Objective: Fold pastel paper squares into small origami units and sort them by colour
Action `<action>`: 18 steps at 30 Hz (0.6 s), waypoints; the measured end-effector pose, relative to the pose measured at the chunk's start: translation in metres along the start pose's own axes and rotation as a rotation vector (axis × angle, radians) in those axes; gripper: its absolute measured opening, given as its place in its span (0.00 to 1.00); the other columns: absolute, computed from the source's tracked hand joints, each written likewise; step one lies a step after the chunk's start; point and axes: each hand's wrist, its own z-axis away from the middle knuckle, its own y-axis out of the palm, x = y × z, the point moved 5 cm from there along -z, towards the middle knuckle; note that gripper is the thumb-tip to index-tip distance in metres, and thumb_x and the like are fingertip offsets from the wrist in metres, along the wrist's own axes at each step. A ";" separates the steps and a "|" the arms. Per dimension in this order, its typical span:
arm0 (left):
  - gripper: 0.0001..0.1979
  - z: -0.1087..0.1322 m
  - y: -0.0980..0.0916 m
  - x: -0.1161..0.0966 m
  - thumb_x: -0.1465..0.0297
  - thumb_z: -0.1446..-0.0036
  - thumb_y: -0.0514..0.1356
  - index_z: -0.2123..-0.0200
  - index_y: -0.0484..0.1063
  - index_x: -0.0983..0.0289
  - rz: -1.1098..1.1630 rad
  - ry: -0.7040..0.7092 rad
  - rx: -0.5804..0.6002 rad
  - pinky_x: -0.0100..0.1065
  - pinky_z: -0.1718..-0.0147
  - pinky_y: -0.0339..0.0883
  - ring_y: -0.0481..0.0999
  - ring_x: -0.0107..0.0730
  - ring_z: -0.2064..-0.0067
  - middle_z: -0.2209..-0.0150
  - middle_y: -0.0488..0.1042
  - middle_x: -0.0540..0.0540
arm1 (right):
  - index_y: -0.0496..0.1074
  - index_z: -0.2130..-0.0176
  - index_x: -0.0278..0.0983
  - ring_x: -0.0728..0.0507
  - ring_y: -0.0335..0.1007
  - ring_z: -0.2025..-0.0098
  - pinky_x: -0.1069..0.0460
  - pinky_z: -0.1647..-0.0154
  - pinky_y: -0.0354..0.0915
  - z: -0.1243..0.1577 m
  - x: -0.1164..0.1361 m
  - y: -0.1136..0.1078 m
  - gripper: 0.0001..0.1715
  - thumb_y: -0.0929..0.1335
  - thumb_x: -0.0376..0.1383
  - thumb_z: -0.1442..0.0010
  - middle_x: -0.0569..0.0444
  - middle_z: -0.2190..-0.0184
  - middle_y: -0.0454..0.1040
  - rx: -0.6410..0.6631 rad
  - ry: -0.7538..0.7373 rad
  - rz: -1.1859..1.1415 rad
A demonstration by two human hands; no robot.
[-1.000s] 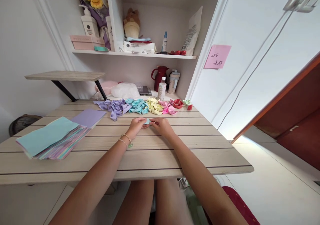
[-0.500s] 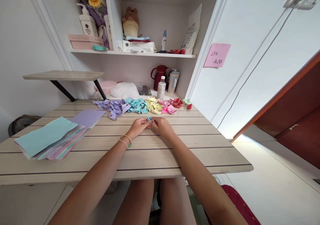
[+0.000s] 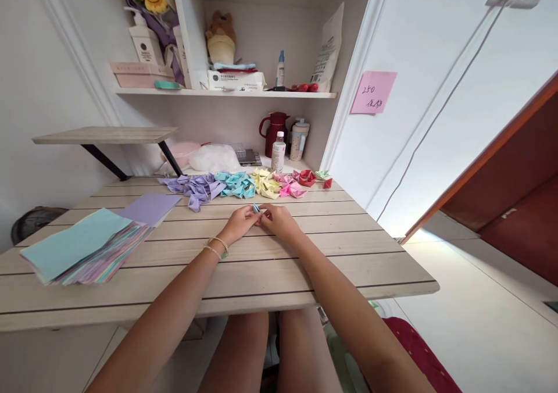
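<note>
Between my fingertips, over the middle of the table, is a small folded piece of light blue paper [image 3: 256, 208]. My left hand [image 3: 239, 222] pinches it from the left, its fingers closed. From the other side my right hand [image 3: 279, 218] grips it between thumb and fingers, the two hands touching. Most of the paper is hidden by the fingers. Just beyond lie folded paper pieces in groups: purple [image 3: 196, 188], blue [image 3: 236, 184], yellow [image 3: 265, 184], pink [image 3: 291, 186] and red [image 3: 307, 177].
A fanned stack of coloured paper sheets [image 3: 78, 245] lies at the left, with a purple sheet [image 3: 150, 206] beside it. A small raised wooden shelf [image 3: 107, 135] stands at the back left. A bottle [image 3: 278, 153], a red jug [image 3: 274, 134] and a tumbler [image 3: 299, 139] stand behind the folded pieces.
The blue paper has turned between my fingers and shows a narrower edge. My right fingers have shifted over its top. The whole view has moved slightly.
</note>
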 end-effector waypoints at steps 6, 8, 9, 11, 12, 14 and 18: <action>0.14 0.001 0.001 0.001 0.60 0.51 0.59 0.75 0.62 0.64 -0.138 0.042 -0.006 0.32 0.69 0.66 0.74 0.33 0.70 0.78 0.71 0.50 | 0.67 0.53 0.38 0.46 0.71 0.66 0.55 0.65 0.61 0.001 -0.002 0.000 0.19 0.63 0.34 0.45 0.53 0.69 0.77 0.055 0.044 0.006; 0.13 0.001 0.002 -0.001 0.60 0.50 0.58 0.74 0.63 0.64 -0.197 0.059 0.005 0.32 0.70 0.66 0.74 0.33 0.71 0.78 0.71 0.50 | 0.66 0.52 0.37 0.46 0.71 0.65 0.55 0.64 0.60 0.002 -0.001 0.000 0.19 0.63 0.33 0.45 0.52 0.69 0.77 0.070 0.051 0.029; 0.13 0.002 0.002 -0.001 0.60 0.50 0.58 0.74 0.63 0.64 -0.225 0.068 0.009 0.32 0.71 0.66 0.74 0.32 0.71 0.78 0.71 0.50 | 0.66 0.52 0.37 0.46 0.71 0.65 0.55 0.64 0.60 0.002 -0.001 0.000 0.19 0.63 0.33 0.45 0.52 0.68 0.76 0.074 0.053 0.044; 0.13 0.002 0.003 -0.003 0.60 0.49 0.57 0.74 0.63 0.64 -0.268 0.081 0.013 0.31 0.72 0.65 0.73 0.32 0.71 0.78 0.71 0.50 | 0.66 0.52 0.37 0.45 0.71 0.65 0.55 0.64 0.60 0.002 0.000 -0.001 0.19 0.63 0.33 0.45 0.51 0.68 0.76 0.076 0.058 0.070; 0.13 0.003 0.003 -0.004 0.60 0.49 0.57 0.74 0.63 0.64 -0.278 0.086 0.012 0.31 0.72 0.65 0.73 0.32 0.71 0.78 0.71 0.50 | 0.66 0.52 0.37 0.45 0.71 0.65 0.55 0.64 0.60 0.003 0.001 -0.002 0.19 0.63 0.33 0.44 0.50 0.67 0.76 0.077 0.062 0.081; 0.13 0.003 0.004 -0.005 0.60 0.49 0.57 0.74 0.63 0.64 -0.277 0.093 0.009 0.31 0.72 0.66 0.73 0.32 0.71 0.78 0.71 0.50 | 0.65 0.51 0.36 0.45 0.71 0.65 0.55 0.64 0.59 0.003 0.002 -0.003 0.19 0.63 0.33 0.44 0.49 0.66 0.76 0.085 0.073 0.099; 0.13 0.004 0.004 -0.007 0.60 0.48 0.57 0.74 0.62 0.64 -0.272 0.103 0.005 0.31 0.72 0.66 0.72 0.31 0.72 0.78 0.70 0.49 | 0.65 0.51 0.36 0.45 0.70 0.64 0.55 0.65 0.59 0.004 0.003 -0.004 0.19 0.63 0.33 0.44 0.49 0.66 0.76 0.096 0.085 0.112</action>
